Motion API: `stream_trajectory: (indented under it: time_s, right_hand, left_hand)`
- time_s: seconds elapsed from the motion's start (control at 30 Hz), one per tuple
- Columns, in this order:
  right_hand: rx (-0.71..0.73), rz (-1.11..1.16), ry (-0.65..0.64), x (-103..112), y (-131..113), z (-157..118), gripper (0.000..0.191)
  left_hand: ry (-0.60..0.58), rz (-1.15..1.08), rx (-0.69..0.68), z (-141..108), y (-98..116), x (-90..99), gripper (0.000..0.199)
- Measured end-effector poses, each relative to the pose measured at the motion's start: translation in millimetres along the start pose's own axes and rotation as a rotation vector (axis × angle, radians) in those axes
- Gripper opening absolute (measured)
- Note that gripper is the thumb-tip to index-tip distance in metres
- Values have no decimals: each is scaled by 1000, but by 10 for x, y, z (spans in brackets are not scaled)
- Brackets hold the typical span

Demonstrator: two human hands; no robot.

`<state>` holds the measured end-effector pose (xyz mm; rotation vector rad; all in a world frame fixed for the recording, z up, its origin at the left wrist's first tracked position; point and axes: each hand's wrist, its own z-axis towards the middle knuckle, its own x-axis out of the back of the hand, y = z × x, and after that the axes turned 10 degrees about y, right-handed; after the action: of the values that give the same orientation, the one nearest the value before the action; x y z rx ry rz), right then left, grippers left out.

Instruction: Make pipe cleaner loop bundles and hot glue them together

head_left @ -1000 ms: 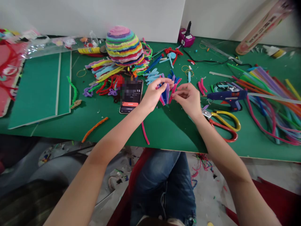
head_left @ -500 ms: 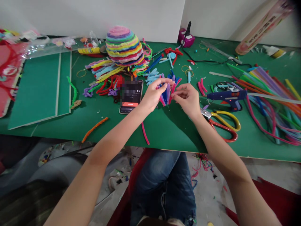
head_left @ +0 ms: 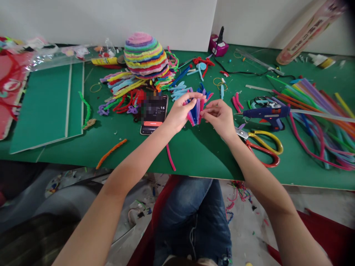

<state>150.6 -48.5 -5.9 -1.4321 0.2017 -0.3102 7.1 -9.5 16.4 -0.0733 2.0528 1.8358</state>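
A fan-shaped bundle of pink, purple and blue fuzzy stems (head_left: 195, 111) is held above the green table. My left hand (head_left: 183, 111) grips its upper left side between thumb and fingers. At its right edge my right hand (head_left: 217, 113) pinches a pink stem, thumb and fingertips together. The phone (head_left: 154, 114) lies just left of my left hand. Right of my right hand lie a blue glue gun (head_left: 266, 112) and scissors with yellow and red handles (head_left: 270, 146).
A striped fuzzy ball (head_left: 145, 55) stands at the back over coloured stems. Many long stems (head_left: 318, 118) lie at right. A purple box (head_left: 219, 45) with a black cable is behind. Green boards (head_left: 41, 107) lie at left, and an orange stem (head_left: 111, 153) is near the front edge.
My right hand has moved slightly left, bringing the pink stem at the bundle's right edge closer against it. My left hand still holds the bundle in nearly the same place.
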Motion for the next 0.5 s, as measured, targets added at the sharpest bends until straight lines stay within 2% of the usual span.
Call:
stream_trajectory:
  time_s: [0.2, 0.37, 0.5]
  right_hand:
    - [0, 11, -34, 3, -24, -12, 25]
    - [0, 4, 0, 25, -44, 3, 26]
    - [-3, -28, 4, 29, -61, 4, 37]
  left_hand:
    - [5, -19, 18, 2, 8, -2, 16]
    - [20, -111, 44, 26, 22, 13, 16]
    - [44, -210, 28, 69, 20, 29, 14]
